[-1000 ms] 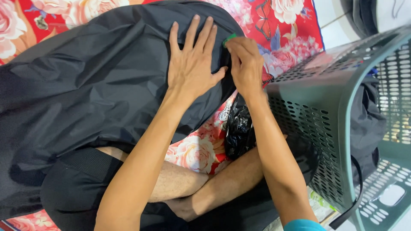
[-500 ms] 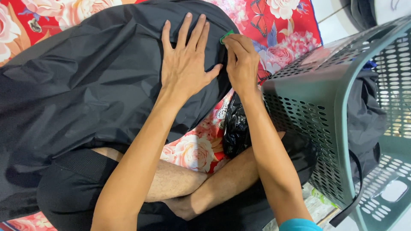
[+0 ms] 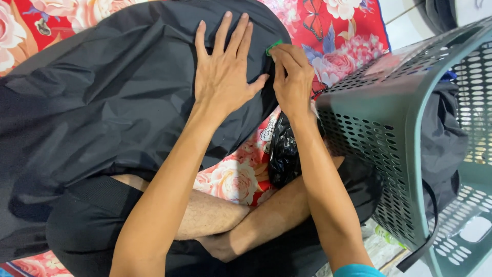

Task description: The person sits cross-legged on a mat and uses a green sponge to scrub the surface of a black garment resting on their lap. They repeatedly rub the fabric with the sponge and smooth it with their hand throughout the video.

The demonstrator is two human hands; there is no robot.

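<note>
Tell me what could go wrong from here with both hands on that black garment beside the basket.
1. The right hand pinches a small green piece at the black garment's edge; it is tiny and could slip out of the fingers.
2. The left hand lies flat with fingers spread on smooth fabric, so the cloth may slide or bunch under it.
3. The green perforated basket sits tilted close beside the right forearm; an elbow nudge might tip it.

Person: two bare forearms, left hand (image 3: 225, 77) and right hand (image 3: 293, 77) ringless; teal sleeve (image 3: 356, 270) edge at 5 o'clock; black shorts (image 3: 87, 220) at 7 o'clock.
</note>
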